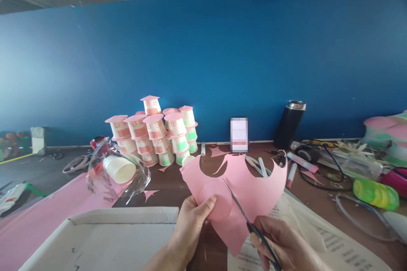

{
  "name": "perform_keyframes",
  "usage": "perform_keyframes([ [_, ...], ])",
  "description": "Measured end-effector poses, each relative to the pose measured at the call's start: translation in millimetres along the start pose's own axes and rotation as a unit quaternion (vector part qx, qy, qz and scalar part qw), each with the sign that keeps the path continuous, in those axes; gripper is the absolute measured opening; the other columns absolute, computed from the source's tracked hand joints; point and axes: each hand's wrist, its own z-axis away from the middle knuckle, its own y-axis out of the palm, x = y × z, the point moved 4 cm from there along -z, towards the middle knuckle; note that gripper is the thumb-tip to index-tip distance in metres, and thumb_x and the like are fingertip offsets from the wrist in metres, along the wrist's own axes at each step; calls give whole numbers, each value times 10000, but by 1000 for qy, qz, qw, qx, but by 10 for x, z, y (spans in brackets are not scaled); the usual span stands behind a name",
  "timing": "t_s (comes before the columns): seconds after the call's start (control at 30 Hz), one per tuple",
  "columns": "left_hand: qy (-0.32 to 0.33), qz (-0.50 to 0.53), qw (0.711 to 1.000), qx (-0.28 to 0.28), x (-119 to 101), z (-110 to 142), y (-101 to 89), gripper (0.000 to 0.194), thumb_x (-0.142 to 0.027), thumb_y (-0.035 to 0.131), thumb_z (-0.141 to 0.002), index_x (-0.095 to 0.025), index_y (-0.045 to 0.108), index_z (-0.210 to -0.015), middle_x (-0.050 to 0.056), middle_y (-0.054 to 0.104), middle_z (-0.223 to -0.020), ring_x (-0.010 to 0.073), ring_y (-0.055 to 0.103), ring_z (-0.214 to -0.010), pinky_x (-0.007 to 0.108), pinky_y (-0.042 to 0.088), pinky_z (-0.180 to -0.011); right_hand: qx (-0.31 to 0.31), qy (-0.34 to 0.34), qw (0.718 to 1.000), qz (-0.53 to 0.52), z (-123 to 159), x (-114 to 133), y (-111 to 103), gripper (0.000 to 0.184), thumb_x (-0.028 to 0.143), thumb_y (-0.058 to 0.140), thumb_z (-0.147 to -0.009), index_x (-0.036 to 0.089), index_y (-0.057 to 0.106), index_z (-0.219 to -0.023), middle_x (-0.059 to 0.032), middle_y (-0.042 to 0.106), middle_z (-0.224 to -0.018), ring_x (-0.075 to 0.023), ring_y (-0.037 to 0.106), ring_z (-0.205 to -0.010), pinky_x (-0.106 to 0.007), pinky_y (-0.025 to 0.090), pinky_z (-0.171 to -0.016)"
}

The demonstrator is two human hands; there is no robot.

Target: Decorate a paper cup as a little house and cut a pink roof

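Observation:
My left hand (191, 225) grips a sheet of pink paper (254, 186), its thumb pressing a round pink disc (221, 197) flat against it. Curved bites are cut out of the sheet's upper edge. In my right hand (282, 239) is a pair of scissors (239, 206) with black handles. The blades point up and left, lying against the sheet just right of the disc; whether they are parted I cannot tell. Beyond the sheet on the left stand stacked paper cups (155, 129) with pink paper tops and drawn windows.
A white box (127, 237) fills the near left, beside a large pink sheet (60, 203) and bagged paper cups (119, 169). A black flask (290, 125) leans by the blue partition (206, 59). Markers, a cable, glasses (359, 216) and a green bottle (375, 194) lie rightward; printed papers (330, 237) lie nearby.

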Motion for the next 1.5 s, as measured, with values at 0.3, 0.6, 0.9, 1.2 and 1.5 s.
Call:
perform_keyframes([
  [0.3, 19, -8, 1000, -7, 17, -30, -48, 398, -443, 783, -701, -92, 750, -884, 81, 724, -688, 190, 630, -607, 288, 468, -615, -1, -6, 1000, -13, 13, 7, -4, 599, 780, 547, -725, 189, 472, -662, 42, 541, -566, -7, 349, -327, -150, 261, -301],
  [0.6, 26, 2, 1000, 16, 29, -48, -43, 368, -395, 752, -754, -81, 739, -945, 90, 725, -704, 180, 628, -614, 291, 478, -628, -2, -5, 1000, -10, 4, -6, -4, 551, 722, 548, -783, 193, 465, -652, 45, 546, -549, -11, 353, -326, -157, 241, -305],
  [0.9, 16, 21, 999, 21, -19, -11, 7, 347, -381, 758, -751, -74, 743, -914, 107, 738, -732, 200, 656, -647, 303, 496, -641, -1, -1, 1000, -9, 5, -44, -3, 517, 679, 552, -805, 187, 481, -664, 38, 552, -568, -9, 345, -320, -158, 230, -302],
  [1.2, 14, 38, 999, 14, -56, 2, 40, 356, -372, 770, -739, -72, 742, -930, 119, 752, -765, 211, 678, -667, 296, 512, -628, 1, -5, 1000, 19, 0, -39, -16, 480, 629, 555, -826, 188, 471, -655, 31, 559, -554, -11, 332, -312, -176, 221, -311],
  [1.5, 15, 30, 999, 22, -33, -7, 2, 302, -339, 733, -789, -83, 732, -951, 111, 748, -776, 197, 673, -671, 278, 497, -610, -12, 28, 999, 8, 19, -52, -7, 465, 612, 570, -825, 189, 474, -657, 38, 555, -544, -3, 318, -313, -161, 198, -304],
])
